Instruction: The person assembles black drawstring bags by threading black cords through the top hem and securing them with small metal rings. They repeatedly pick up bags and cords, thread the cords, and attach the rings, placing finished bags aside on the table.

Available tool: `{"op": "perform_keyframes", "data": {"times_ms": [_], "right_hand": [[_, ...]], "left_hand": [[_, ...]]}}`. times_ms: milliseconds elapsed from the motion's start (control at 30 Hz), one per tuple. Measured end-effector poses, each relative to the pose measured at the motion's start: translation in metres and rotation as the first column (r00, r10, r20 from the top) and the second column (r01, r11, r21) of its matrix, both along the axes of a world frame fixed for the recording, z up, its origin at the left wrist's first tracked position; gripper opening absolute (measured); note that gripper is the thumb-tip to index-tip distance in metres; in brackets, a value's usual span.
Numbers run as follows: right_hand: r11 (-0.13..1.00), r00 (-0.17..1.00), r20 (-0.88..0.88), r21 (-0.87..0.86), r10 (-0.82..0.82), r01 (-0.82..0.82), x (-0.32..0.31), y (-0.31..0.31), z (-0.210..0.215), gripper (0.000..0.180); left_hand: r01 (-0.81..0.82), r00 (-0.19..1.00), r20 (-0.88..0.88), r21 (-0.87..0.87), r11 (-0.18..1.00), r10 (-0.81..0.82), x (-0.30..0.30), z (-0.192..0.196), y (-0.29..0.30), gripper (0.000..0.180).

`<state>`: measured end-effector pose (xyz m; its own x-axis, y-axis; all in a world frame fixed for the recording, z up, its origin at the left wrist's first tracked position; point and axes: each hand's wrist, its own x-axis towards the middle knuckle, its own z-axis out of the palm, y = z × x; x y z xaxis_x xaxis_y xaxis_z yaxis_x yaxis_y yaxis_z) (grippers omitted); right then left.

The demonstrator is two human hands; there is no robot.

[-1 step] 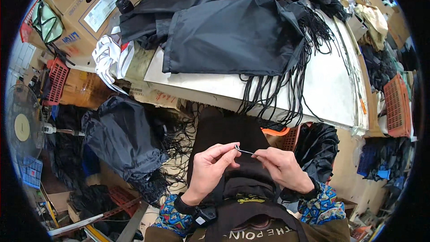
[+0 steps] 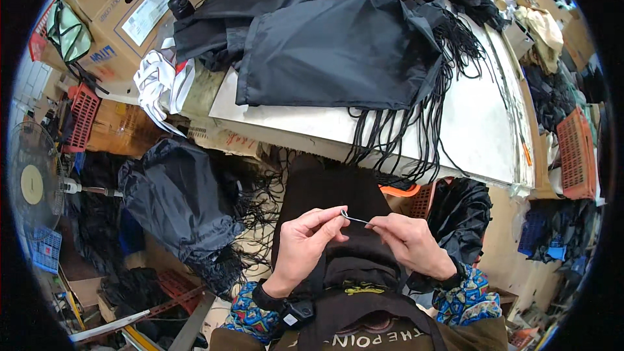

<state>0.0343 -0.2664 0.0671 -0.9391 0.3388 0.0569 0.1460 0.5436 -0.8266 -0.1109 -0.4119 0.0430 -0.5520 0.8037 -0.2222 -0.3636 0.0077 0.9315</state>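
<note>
Crates, boxes and cloth crowd the workroom around a white bench (image 2: 478, 130), which spreads from 11 to 2 o'clock as seen from the person's dark-clothed lap (image 2: 354, 240). At 12 a large dark bag (image 2: 338, 52) covers much of it, and black cords (image 2: 403, 136) hang over the front edge toward 1, in the way on that side. Another dark bag with tangled cords (image 2: 179, 195) takes up 9 to 10 o'clock, a fan (image 2: 32, 185) beyond it at 9. White straps (image 2: 156, 84) bunch at 10, near a cardboard box (image 2: 104, 19). At 2 stands a red crate (image 2: 577, 156), well apart; a black bundle (image 2: 461, 218) sits near at 3. The bench's front edge slants closer toward 2, an orange curved piece (image 2: 400, 190) just below it.

Short of that edge, with room between, the left hand (image 2: 302, 240) pinches the curled end of a thin strand (image 2: 354, 220) in its fingers; the right hand (image 2: 409, 240) pinches the other end. It spans the small gap between them, above the lap; cord or wire, I cannot tell.
</note>
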Motion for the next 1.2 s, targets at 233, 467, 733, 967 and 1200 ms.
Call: {"op": "perform_keyframes", "data": {"times_ms": [233, 467, 733, 967, 1200], "right_hand": [[0.996, 0.996, 0.038, -0.051, 0.080, -0.078, -0.001, 0.005, 0.003, 0.013], [0.974, 0.979, 0.091, 0.123, 0.180, -0.191, 0.002, 0.012, 0.006, 0.019], [0.952, 0.961, -0.063, 0.171, 0.269, -0.255, 0.006, 0.009, 0.001, 0.019], [1.000, 0.868, -0.496, -0.008, -0.019, 0.018, -0.016, 0.005, 0.048, 0.012], [0.969, 0.924, -0.341, 0.108, -0.173, 0.221, -0.016, 0.025, 0.077, 0.017]], "left_hand": [[0.049, 0.990, 0.130, -0.006, 0.999, -0.048, -0.007, 0.004, -0.005, 0.038], [0.099, 0.984, 0.156, -0.066, 0.993, -0.088, -0.010, 0.006, -0.005, 0.029], [-0.102, 0.959, 0.268, 0.015, 0.995, 0.095, -0.011, 0.002, 0.010, 0.015], [-0.074, 0.654, -0.752, 0.045, 0.996, 0.083, 0.002, -0.054, 0.080, 0.009], [0.011, 0.556, -0.824, -0.123, 0.992, -0.108, -0.030, -0.066, 0.079, 0.009]]}}
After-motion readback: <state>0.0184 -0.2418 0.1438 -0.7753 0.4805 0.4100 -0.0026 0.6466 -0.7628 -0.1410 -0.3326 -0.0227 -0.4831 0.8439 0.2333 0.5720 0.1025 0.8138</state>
